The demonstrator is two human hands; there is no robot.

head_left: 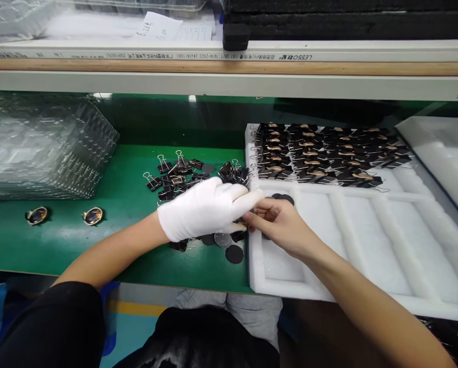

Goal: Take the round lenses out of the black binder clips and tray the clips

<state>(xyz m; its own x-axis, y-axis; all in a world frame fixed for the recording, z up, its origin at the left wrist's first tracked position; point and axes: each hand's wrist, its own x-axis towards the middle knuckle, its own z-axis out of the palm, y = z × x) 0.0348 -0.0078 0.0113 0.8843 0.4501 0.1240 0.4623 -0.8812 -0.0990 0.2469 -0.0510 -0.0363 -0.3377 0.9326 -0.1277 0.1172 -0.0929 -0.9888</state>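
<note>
- White foam tray (282,289) is lying at right on the green bench top (125,260), near compartments facing the person
- Black disc (234,254) is lying just outside the tray's left wall, a clear disc (223,239) beside it
- Right hand (280,220), bare, is reaching over that wall, thumb and fingers bent nearly together; cannot tell what, if anything, it is gripping
- Left hand (201,209), white-gloved, is meeting the right at the fingertips, fingers partly bent; its grip is being hidden, so contents cannot be told
- Two gold-rimmed oval pieces (93,216) are sitting apart at left
- Black binder clips (171,184) are lying heaped beyond the left hand
- Stacked clear plastic trays (48,153) are standing at far left
- Clipped pieces (313,153) are filling rows in the foam tray's far part
- Shelf (229,84) is spanning the back
</note>
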